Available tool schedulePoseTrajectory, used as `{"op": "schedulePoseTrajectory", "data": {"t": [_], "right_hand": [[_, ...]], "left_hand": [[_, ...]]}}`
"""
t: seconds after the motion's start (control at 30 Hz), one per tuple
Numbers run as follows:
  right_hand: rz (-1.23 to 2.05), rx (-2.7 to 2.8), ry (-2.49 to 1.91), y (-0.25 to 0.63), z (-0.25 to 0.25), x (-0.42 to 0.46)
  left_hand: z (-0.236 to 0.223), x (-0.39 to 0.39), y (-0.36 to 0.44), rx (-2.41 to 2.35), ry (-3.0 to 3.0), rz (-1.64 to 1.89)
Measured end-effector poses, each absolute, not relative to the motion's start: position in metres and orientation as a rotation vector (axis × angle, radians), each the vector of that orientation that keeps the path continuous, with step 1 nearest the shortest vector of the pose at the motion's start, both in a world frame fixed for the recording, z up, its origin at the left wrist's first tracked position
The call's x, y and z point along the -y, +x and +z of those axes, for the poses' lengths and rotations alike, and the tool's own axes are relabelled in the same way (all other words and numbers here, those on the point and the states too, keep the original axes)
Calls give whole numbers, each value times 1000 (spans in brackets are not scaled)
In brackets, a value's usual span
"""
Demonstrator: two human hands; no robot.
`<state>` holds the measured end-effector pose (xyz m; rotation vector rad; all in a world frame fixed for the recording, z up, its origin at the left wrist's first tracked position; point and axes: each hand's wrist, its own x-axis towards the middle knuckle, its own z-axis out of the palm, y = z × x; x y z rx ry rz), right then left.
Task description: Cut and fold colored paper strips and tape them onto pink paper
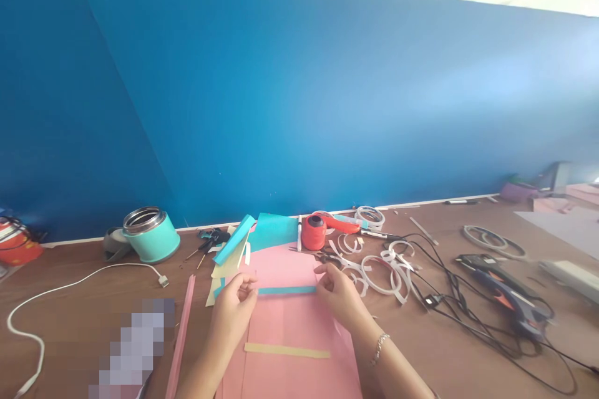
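A narrow blue paper strip (287,290) stretches level between my two hands. My left hand (238,302) pinches its left part, a short end of it poking out past the fingers. At the opposite end, my right hand (337,293) grips the strip between closed fingers. Beneath both hands lies pink paper (290,321), with a pale yellow strip (287,350) across it closer to me. Whether the blue strip touches the pink paper I cannot tell. Behind them are blue paper (276,230) and a red spool-like object (313,234).
On the right are white tape rings (380,274), black cables (452,290) and a glue gun (508,302). A turquoise flask (152,237) and a white USB cable (84,271) lie left, near a folded pink strip (181,336). A blue panel (299,100) borders the table's back.
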<state>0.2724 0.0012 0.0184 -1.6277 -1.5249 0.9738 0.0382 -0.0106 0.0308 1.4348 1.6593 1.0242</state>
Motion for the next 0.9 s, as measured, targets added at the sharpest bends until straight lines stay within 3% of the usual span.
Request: {"op": "schedulePoseTrajectory", "data": {"t": [0.37, 0.9], "right_hand": [[914, 1563, -1732, 270, 17, 0], [887, 1576, -1778, 268, 24, 2]], "left_hand": [[43, 18, 42, -1911, 1447, 762], [47, 18, 44, -1942, 1470, 696]]}}
